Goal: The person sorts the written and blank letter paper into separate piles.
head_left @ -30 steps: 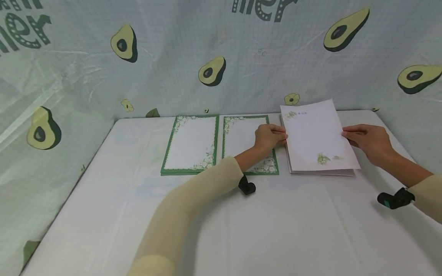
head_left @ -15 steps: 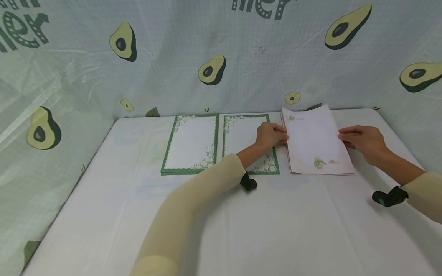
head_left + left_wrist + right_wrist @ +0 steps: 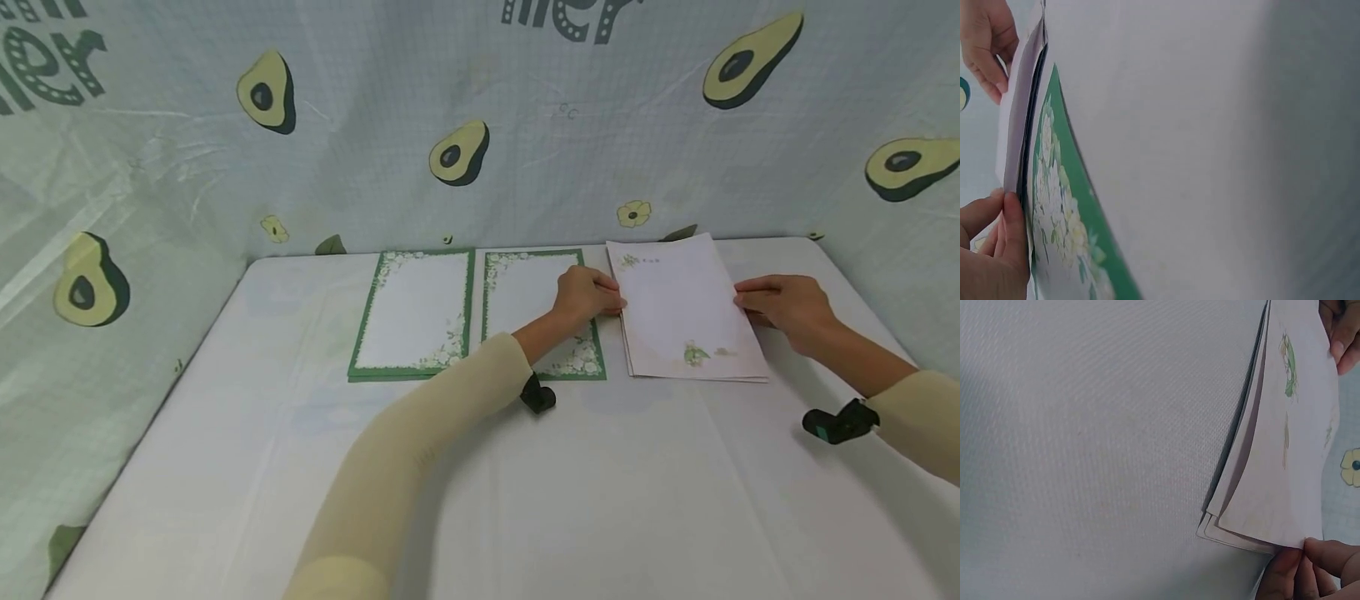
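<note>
A pale pink sheet of paper (image 3: 678, 308) with small green plant prints lies nearly flush over other sheets at the right of the table. My left hand (image 3: 587, 296) pinches its left edge between thumb and fingers, as the left wrist view also shows. On the opposite edge, my right hand (image 3: 791, 308) pinches the same sheet. In the right wrist view its thumb is on top and the fingers are curled beneath. There, the sheet's near corner stands a little apart from the lower sheets (image 3: 1235, 537). My left wrist passes over a green-bordered sheet (image 3: 525, 287).
Another stack of green-bordered sheets (image 3: 416, 308) lies to the left, with a narrow gap between the two. The white-covered table (image 3: 600, 500) reaches a backdrop (image 3: 360, 167) printed with avocados just behind the papers. Small black cameras (image 3: 840, 422) hang at both wrists.
The pink sheet has come down onto the sheets beneath, its near edge now almost lined up with theirs. My right hand has shifted slightly left; my left hand has barely moved.
</note>
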Demonstrator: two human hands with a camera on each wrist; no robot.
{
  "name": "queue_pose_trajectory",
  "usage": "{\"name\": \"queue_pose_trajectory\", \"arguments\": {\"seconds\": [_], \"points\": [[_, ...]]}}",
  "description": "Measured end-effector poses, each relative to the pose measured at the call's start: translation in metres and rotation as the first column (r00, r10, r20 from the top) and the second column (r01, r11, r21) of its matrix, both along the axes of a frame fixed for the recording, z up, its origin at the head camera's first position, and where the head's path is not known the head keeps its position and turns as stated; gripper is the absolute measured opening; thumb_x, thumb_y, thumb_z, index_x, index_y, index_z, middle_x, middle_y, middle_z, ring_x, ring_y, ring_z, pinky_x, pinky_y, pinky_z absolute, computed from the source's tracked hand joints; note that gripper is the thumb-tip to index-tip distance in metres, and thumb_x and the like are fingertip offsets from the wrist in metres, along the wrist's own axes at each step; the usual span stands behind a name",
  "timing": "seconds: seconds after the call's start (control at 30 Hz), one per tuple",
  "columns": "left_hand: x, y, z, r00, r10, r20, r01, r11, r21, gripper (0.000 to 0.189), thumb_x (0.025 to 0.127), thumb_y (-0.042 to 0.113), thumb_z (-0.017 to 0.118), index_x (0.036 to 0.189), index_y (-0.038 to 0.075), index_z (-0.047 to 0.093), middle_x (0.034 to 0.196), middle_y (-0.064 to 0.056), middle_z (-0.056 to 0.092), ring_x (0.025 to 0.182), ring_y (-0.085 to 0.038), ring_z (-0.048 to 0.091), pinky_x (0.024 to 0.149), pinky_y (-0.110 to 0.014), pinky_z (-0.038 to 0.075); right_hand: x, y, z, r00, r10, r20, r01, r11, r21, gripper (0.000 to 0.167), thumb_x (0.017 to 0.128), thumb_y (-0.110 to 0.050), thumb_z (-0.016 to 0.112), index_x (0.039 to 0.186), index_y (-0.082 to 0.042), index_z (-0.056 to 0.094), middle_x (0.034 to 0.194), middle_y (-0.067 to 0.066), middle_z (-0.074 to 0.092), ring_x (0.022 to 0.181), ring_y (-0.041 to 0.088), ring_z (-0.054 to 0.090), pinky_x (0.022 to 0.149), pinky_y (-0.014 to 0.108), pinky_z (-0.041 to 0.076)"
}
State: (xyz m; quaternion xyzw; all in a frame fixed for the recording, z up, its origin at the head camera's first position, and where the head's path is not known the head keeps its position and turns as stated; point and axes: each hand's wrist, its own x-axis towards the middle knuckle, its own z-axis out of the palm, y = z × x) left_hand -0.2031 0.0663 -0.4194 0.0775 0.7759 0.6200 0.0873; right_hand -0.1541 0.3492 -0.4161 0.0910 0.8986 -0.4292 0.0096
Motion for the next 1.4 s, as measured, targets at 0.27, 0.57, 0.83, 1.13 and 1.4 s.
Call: {"name": "queue_pose_trajectory", "arguments": {"seconds": [0.27, 0.57, 0.83, 1.13, 1.4], "points": [[-0.002, -0.001, 0.003, 0.999, -0.041, 0.014, 0.041, 0.999, -0.034, 0.021, 0.084, -0.004, 0.08, 0.104, -0.008, 0.074, 0.092, -0.016, 0.075, 0.083, -0.025, 0.077, 0.067, -0.023, 0.063, 0.001, 0.0, 0.001, 0.999, -0.031, 0.041, 0.03, 0.999, 0.024, 0.048, 0.105, -0.02, 0.058, 0.139, 0.012, 0.05, 0.134, 0.033, 0.053, 0.071, -0.011, 0.056, 0.064, 0.01, 0.056], [-0.016, -0.026, 0.01, 0.996, -0.074, -0.043, 0.075, 0.997, 0.014, 0.029, 0.091, -0.007, 0.072, 0.12, -0.012, 0.066, 0.105, -0.023, 0.071, 0.094, -0.036, 0.073, 0.075, -0.029, 0.064, -0.003, 0.003, 0.005, 0.998, 0.068, 0.006, -0.068, 0.986, 0.151, 0.054, 0.106, -0.032, 0.055, 0.138, 0.011, 0.05, 0.133, 0.035, 0.053, 0.084, 0.011, 0.066, 0.062, 0.014, 0.056], [-0.02, -0.073, 0.031, 0.992, -0.116, -0.039, 0.114, 0.992, -0.06, 0.036, 0.097, -0.003, 0.066, 0.131, -0.011, 0.058, 0.116, -0.023, 0.065, 0.108, -0.035, 0.068, 0.087, -0.032, 0.062, -0.009, -0.017, 0.018, 0.979, 0.205, -0.021, -0.201, 0.974, 0.104, 0.058, 0.105, -0.039, 0.056, 0.142, 0.006, 0.05, 0.14, 0.03, 0.052, 0.089, -0.004, 0.062, 0.072, 0.008, 0.055], [-0.017, -0.129, 0.047, 0.993, -0.1, -0.063, 0.09, 0.985, -0.146, 0.032, 0.099, -0.002, 0.064, 0.129, -0.01, 0.059, 0.117, -0.026, 0.063, 0.11, -0.04, 0.066, 0.097, -0.046, 0.058, -0.017, -0.064, 0.027, 0.947, 0.313, 0.069, -0.317, 0.947, 0.052, 0.052, 0.107, -0.031, 0.056, 0.147, 0.002, 0.048, 0.143, 0.024, 0.057, 0.113, 0.017, 0.067, 0.097, 0.033, 0.058], [-0.013, -0.176, 0.044, 0.991, -0.116, -0.069, 0.091, 0.952, -0.292, 0.036, 0.1, 0.002, 0.063, 0.133, -0.01, 0.057, 0.118, -0.025, 0.064, 0.103, -0.037, 0.068, 0.094, -0.046, 0.059, -0.022, -0.101, 0.026, 0.911, 0.402, 0.086, -0.405, 0.914, 0.014, 0.045, 0.105, -0.029, 0.06, 0.138, 0.001, 0.059, 0.136, 0.022, 0.062, 0.111, 0.027, 0.068, 0.096, 0.034, 0.059]]}}
